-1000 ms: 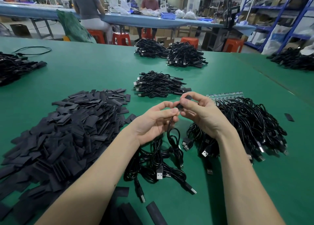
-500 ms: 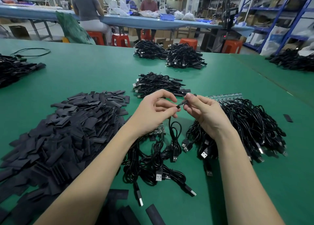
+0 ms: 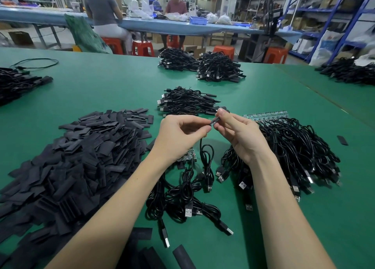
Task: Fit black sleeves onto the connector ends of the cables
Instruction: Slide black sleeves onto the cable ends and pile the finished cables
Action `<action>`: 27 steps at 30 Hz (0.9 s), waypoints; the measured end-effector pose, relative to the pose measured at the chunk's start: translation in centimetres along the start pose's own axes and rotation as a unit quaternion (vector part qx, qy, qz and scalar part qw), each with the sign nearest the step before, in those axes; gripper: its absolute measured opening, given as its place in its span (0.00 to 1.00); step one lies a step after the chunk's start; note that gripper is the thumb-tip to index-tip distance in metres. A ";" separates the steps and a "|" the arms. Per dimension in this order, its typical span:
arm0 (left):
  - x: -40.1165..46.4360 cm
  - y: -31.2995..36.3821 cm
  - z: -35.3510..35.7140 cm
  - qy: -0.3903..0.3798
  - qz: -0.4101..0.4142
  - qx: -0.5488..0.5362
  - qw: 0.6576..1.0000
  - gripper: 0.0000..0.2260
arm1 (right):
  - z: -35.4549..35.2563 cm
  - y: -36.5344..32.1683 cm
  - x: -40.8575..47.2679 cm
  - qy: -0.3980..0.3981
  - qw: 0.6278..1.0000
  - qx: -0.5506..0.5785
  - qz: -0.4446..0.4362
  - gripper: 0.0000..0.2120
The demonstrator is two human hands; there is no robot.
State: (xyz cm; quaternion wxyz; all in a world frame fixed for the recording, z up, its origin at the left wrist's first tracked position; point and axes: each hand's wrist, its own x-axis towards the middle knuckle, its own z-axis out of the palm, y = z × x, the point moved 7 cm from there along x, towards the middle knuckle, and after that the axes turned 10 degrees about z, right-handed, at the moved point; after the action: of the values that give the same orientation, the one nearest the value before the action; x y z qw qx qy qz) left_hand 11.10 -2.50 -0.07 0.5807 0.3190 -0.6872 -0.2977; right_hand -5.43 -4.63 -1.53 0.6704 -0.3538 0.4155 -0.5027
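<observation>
My left hand (image 3: pixel 180 134) and my right hand (image 3: pixel 239 134) meet above the green table (image 3: pixel 113 86). Between their fingertips is a small black sleeve (image 3: pixel 214 121), pinched by my right thumb and fingers. My left fingers pinch the end of a black cable (image 3: pixel 207 159) that hangs down in loops from them. The cable's connector end is hidden inside the sleeve and fingers. A large heap of flat black sleeves (image 3: pixel 77 159) lies at the left. A pile of USB cables (image 3: pixel 294 157) lies under my right wrist.
A bundle of cables (image 3: pixel 182 199) lies between my forearms. More cable piles sit ahead (image 3: pixel 186 102), farther back (image 3: pixel 219 69), at far left (image 3: pixel 16 84) and far right (image 3: pixel 349 73). Green circuit strips (image 3: pixel 265 114) lie beside the right pile. Two people sit at a blue bench behind.
Both hands have risen slightly and moved away from me. The sleeve has turned from upright in my right fingers to lying along the cable end between the two hands.
</observation>
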 end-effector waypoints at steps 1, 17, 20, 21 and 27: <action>0.0 0.0 0.0 0.001 -0.002 0.001 1.000 0.07 | 0.1 0.1 0.0 0.004 1.000 0.000 0.000 0.14; 0.1 -0.3 -0.7 -0.008 -0.002 -0.030 1.000 0.06 | 1.3 1.2 0.1 -0.044 0.996 -0.072 0.004 0.12; 0.0 -0.4 -0.8 -0.007 -0.006 -0.031 0.999 0.05 | 1.4 1.3 0.2 -0.045 0.995 -0.086 -0.001 0.13; 0.0 -0.5 -0.8 -0.007 -0.009 -0.032 0.999 0.05 | 1.3 1.3 0.2 -0.045 0.995 -0.089 -0.005 0.13; -0.1 -1.1 -0.7 0.021 -0.029 -0.042 0.998 0.05 | 1.3 0.6 -0.1 -0.017 0.994 -0.077 -0.072 0.11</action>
State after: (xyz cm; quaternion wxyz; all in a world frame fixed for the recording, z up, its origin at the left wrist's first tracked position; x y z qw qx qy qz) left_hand 11.90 -3.12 -0.93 0.5987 0.3205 -0.6524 -0.3364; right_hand -4.05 -4.34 -1.54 0.6106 -0.4415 0.4148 -0.5100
